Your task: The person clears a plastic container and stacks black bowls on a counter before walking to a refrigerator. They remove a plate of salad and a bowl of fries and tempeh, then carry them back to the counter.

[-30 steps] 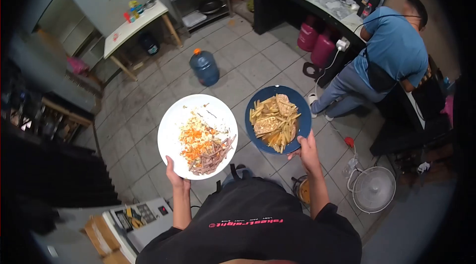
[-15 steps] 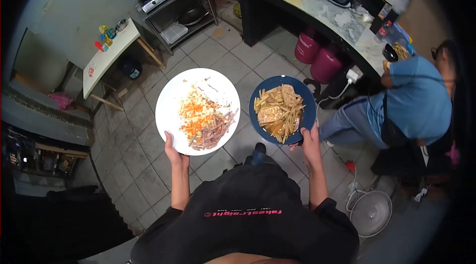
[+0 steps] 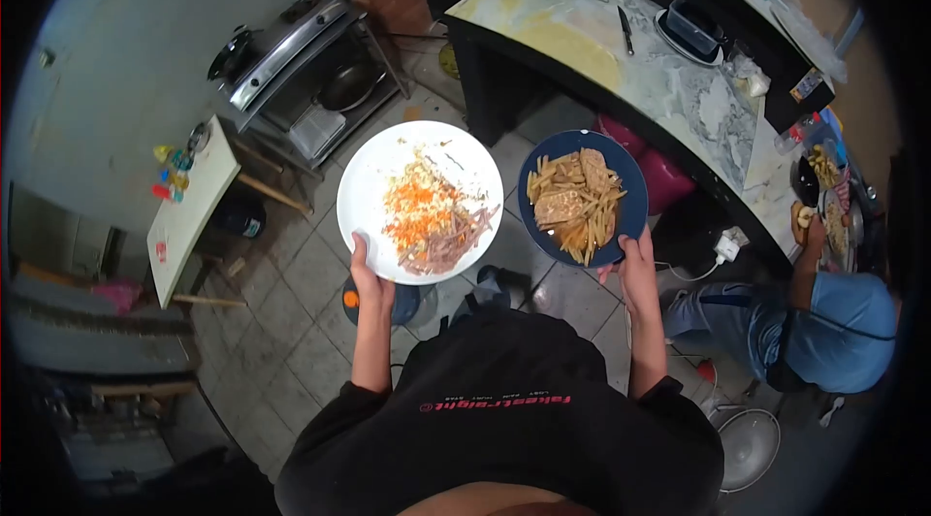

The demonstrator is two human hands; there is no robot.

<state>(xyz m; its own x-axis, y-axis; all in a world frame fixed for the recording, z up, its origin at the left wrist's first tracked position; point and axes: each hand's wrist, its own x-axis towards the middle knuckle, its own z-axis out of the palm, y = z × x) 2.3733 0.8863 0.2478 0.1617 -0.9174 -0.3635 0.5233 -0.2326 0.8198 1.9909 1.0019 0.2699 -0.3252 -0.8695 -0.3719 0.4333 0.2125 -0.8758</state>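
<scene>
A large white plate (image 3: 364, 196) is held up by my left hand (image 3: 372, 283), its thumb over the lower left rim. On it lie rice with orange bits (image 3: 419, 206) and a pile of brownish strips (image 3: 446, 242). My right hand (image 3: 638, 275) grips a smaller dark blue plate (image 3: 635, 201) at its lower right rim. That plate carries fries (image 3: 601, 225) and pieces of light brown food (image 3: 560, 209) with some sauce. The two plates are side by side, a small gap apart, and the fingers beneath them are mostly hidden.
A curved marble counter (image 3: 582, 26) bears a knife (image 3: 626, 29) and a plastic container (image 3: 693, 26). A person in blue (image 3: 839, 332) reaches toward food at its right end. A steel stove (image 3: 291, 50), a small table (image 3: 199, 215), a blue jug (image 3: 402, 305) and a fan (image 3: 750, 448) stand around.
Both plates have shifted right in view, and the counter appears closer. A blue jug now shows beside my left forearm. The person in blue sits lower in view, an arm stretched toward the food.
</scene>
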